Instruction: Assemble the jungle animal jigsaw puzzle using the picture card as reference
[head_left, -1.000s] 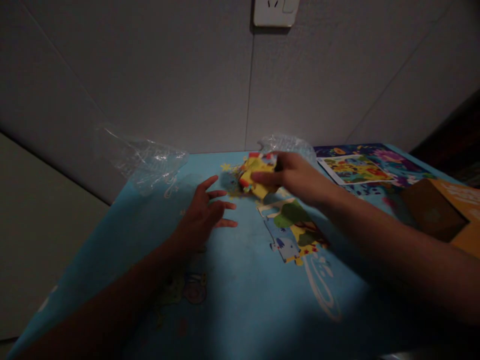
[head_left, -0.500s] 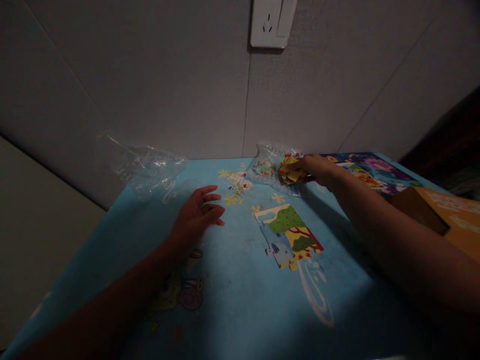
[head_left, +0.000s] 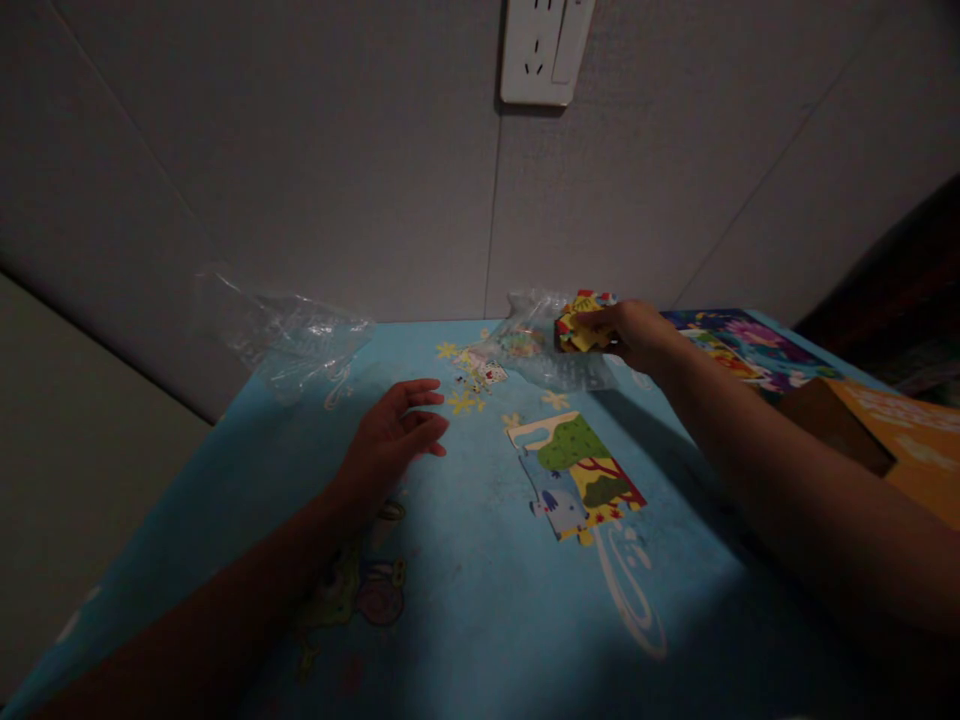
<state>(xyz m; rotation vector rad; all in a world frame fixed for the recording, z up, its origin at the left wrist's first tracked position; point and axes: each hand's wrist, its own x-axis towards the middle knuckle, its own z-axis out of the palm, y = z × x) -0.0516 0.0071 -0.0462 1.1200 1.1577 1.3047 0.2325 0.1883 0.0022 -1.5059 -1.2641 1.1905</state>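
Pinching a small bunch of yellow cardboard jigsaw pieces with red and blue patches (head_left: pixel 581 333), our right hand (head_left: pixel 637 335) is closed around them at a crumpled clear plastic bag (head_left: pixel 577 375) near the grey panelled wall (head_left: pixel 337 150), though we cannot tell whether pieces and bag touch. Our left hand (head_left: pixel 394 430) is half open with its fingers loosely curved, holding nothing, over the light-blue printed tablecloth (head_left: pixel 480 600). Between our forearms, we see a joined section of picture jigsaw with green trees and a blue-grey elephant (head_left: pixel 581 475) lying flat on the cloth.
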